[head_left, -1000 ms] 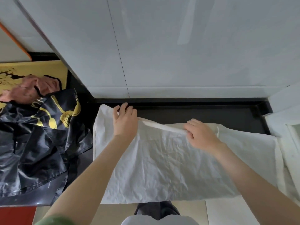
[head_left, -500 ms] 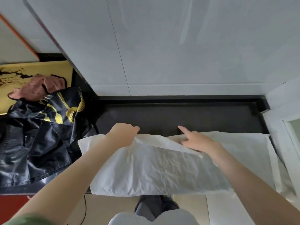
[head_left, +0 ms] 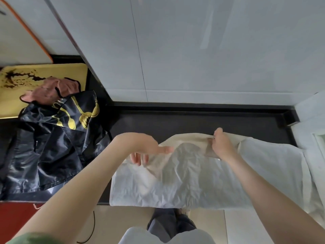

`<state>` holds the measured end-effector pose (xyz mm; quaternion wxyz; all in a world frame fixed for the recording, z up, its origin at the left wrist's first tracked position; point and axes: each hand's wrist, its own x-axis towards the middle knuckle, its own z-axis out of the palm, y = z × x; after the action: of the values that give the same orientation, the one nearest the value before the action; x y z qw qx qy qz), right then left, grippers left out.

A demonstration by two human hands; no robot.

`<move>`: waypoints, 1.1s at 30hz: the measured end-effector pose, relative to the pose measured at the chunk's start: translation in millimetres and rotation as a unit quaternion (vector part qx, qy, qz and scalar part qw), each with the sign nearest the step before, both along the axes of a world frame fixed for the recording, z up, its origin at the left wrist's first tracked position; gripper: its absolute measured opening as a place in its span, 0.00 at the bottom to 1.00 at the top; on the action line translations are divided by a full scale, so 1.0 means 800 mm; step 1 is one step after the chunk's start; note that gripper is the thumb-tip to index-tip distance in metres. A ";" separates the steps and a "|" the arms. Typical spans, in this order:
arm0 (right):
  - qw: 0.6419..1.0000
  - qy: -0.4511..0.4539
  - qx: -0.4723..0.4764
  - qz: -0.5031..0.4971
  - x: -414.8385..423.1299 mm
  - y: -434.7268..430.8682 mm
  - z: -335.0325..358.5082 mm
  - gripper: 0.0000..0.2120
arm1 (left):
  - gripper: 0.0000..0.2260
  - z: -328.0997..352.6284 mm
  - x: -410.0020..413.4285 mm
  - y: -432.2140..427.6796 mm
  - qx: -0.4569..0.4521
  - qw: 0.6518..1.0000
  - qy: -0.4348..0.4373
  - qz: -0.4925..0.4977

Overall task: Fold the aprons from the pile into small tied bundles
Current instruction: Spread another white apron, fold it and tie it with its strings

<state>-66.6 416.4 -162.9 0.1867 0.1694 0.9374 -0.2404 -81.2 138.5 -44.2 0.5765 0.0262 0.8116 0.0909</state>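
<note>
A white apron (head_left: 184, 182) lies partly folded on the black counter (head_left: 193, 120), its near edge hanging over the front. My right hand (head_left: 219, 145) pinches the apron's far folded edge and lifts it a little. My left hand (head_left: 144, 147) hovers over the apron's left part with fingers straight, holding nothing. A pile of aprons sits at the left: a glossy black apron with yellow print (head_left: 52, 138) and a pink apron (head_left: 49, 90) behind it.
A yellow board (head_left: 44, 71) lies behind the pile at the far left. A white wall panel (head_left: 193, 50) rises right behind the counter. White fabric (head_left: 313, 141) covers the right end. The floor and my legs (head_left: 168, 224) show below.
The apron's far half has been folded toward me and the cloth shifted right. My left hand let go and lifted off; my right hand now pinches the far edge.
</note>
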 end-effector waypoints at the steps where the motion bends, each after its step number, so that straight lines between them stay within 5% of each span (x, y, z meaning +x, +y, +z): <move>1: 1.000 0.010 0.006 -0.012 0.001 0.002 0.000 0.02 | 0.42 -0.011 -0.001 -0.006 -0.008 0.998 -0.028 0.057; 6: 0.998 0.046 0.034 -0.001 0.003 0.014 -0.007 0.04 | 0.22 -0.069 0.010 -0.060 -0.102 0.987 0.078 0.096; 9: 1.000 0.024 0.017 0.009 0.004 0.015 -0.014 0.08 | 0.33 -0.099 0.023 -0.080 -0.113 0.951 0.036 0.285; 11: 1.000 0.010 0.012 -0.001 0.006 0.011 -0.016 0.19 | 0.32 -0.113 0.030 -0.080 -0.063 0.921 0.019 0.384; 17: 0.982 0.072 0.140 0.100 0.017 -0.007 -0.022 0.37 | 0.14 -0.133 0.034 -0.069 0.112 0.792 0.172 0.575; 21: 0.990 0.074 0.087 0.084 0.017 -0.012 -0.037 0.29 | 0.18 -0.128 0.029 -0.068 0.081 0.814 0.144 0.556; 24: 0.981 0.037 0.151 0.113 0.020 -0.007 -0.040 0.32 | 0.17 -0.124 0.025 -0.060 0.063 0.843 0.157 0.511; 30: 0.983 0.050 0.153 0.093 0.033 -0.006 -0.047 0.25 | 0.10 -0.135 0.011 -0.084 0.078 0.780 0.316 0.535; 33: 0.990 0.032 0.101 0.092 0.040 0.002 -0.052 0.30 | 0.06 -0.143 0.005 -0.109 0.033 0.741 0.371 0.559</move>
<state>-34.7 418.0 -204.5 0.1602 0.0928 0.9738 -0.1320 -77.4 51.3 -158.2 0.0745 -0.3817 0.8266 0.4068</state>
